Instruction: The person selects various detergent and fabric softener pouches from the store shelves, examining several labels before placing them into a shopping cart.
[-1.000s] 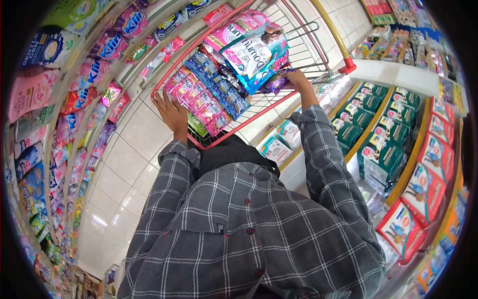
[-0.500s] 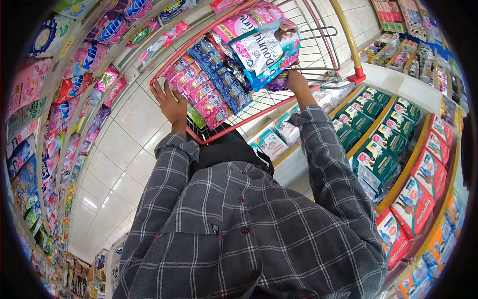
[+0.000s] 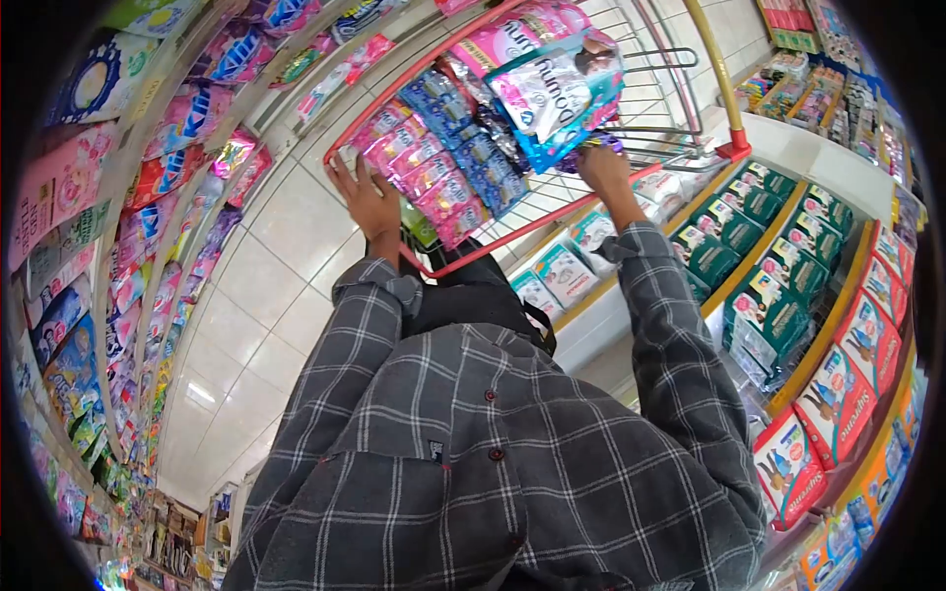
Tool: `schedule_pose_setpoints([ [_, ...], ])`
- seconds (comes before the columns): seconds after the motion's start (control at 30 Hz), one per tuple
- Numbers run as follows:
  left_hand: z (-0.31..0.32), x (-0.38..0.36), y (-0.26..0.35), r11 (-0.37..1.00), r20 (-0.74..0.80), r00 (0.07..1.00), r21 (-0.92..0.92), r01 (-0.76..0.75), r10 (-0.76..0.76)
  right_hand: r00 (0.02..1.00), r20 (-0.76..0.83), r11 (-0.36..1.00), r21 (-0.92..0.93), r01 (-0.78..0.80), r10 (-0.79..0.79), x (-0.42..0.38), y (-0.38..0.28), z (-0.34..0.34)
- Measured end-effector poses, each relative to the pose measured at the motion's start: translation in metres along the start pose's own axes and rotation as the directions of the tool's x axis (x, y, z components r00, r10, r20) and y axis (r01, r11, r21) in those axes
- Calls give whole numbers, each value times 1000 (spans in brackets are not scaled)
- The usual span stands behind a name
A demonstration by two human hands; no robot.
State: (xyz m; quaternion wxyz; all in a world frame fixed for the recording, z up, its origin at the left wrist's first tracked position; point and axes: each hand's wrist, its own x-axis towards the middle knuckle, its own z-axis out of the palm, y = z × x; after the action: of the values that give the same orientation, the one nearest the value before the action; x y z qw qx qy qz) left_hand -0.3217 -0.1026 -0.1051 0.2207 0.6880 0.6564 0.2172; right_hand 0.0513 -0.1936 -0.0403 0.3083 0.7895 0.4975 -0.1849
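A shopping cart with a red rim [image 3: 512,249] holds strips of pink Molto sachets [image 3: 419,167], strips of blue sachets [image 3: 488,172] and large Downy pouches [image 3: 552,94]. My left hand [image 3: 372,202] lies at the near left corner of the cart, fingers spread over the rim beside the pink sachets. On the other side, my right hand [image 3: 604,172] has its fingers closed on a purple packet [image 3: 572,161] at the lower edge of the front Downy pouch; its fingertips are partly hidden. A green packet [image 3: 419,229] shows under the pink strips.
Shelves of detergent and softener packs [image 3: 187,118] curve along the left. To the right stand shelves with green diaper packs [image 3: 774,305] and red packs [image 3: 833,404]. Pale floor tiles [image 3: 266,266] run between the cart and the left shelves.
The cart, both hands and the shelves have shifted slightly right in view. My hands keep nearly the same places on the cart and the purple packet.
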Motion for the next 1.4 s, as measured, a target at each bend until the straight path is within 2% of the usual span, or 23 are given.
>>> schedule_pose_setpoints([
  [0.07,0,0,-2,1000,-4,1000,-3,-22,22,995,88,999,10,-53,52,3,1,-5],
  [0.2,-2,1,-1,1000,24,1000,-8,2,-2,994,-35,994,-45,-101,99,-6,-22,-6],
  [0.3,-4,1,0,998,30,999,32,-46,45,989,-100,983,-137,-121,108,-41,-43,-2],
  [0.4,-5,3,-3,998,71,996,-11,-57,58,953,-253,984,96,-148,168,-79,-78,6],
  [0.47,-7,6,-4,999,145,989,7,-40,39,921,-345,958,275,-82,178,-96,-117,31],
  [0.5,-12,8,-11,997,186,980,-25,-70,74,953,-281,957,291,-24,109,-101,-134,32],
  [0.57,-19,6,-14,987,276,951,-110,-115,141,972,-201,938,344,-42,118,-98,-167,42],
  [0.6,-24,2,-19,982,338,928,-153,-110,157,978,-150,920,385,-74,141,-93,-181,45],
  [0.67,-26,11,-30,963,441,872,-245,-110,212,960,90,871,404,-278,265,-80,-202,46],
  [0.73,-21,15,-51,942,538,788,-300,-150,297,949,198,752,579,-315,246,-68,-216,57],
  [0.8,-19,17,-59,934,599,722,-293,-205,346,940,176,775,532,-341,293,-68,-229,66],
  [0.83,-14,17,-59,938,605,737,-328,-114,302,940,130,782,526,-334,314,-66,-235,77],
  [0.87,-13,16,-62,954,657,704,-283,-100,269,941,84,791,519,-323,328,-66,-240,88],
  [0.93,-13,22,-58,981,733,655,-177,-81,186,929,128,758,544,-359,349,-70,-241,72],
  [1.0,-16,27,-62,970,754,614,-226,-90,232,916,211,719,570,-399,341,-82,-238,46],
  [1.03,-19,31,-64,964,772,584,-255,-77,251,905,201,730,537,-423,376,-81,-238,49],
  [1.1,-41,43,-62,949,802,524,-312,-45,288,916,161,711,587,-388,367,-81,-236,52],
  [1.13,-48,43,-69,932,777,532,-355,-69,336,917,122,703,607,-372,380,-84,-234,56],
  [1.2,-59,47,-82,886,726,533,-451,-110,435,873,54,575,733,-364,485,-67,-217,71],
  [1.23,-66,49,-85,853,657,544,-419,-312,522,842,21,509,788,-345,539,-59,-208,72],
  [1.33,-74,59,-89,815,530,619,-361,-454,580,683,-48,349,884,-311,729,-50,-185,62],
  [1.4,-62,63,-78,882,366,851,-423,-209,377,795,108,453,773,-445,598,-14,-162,111],
])
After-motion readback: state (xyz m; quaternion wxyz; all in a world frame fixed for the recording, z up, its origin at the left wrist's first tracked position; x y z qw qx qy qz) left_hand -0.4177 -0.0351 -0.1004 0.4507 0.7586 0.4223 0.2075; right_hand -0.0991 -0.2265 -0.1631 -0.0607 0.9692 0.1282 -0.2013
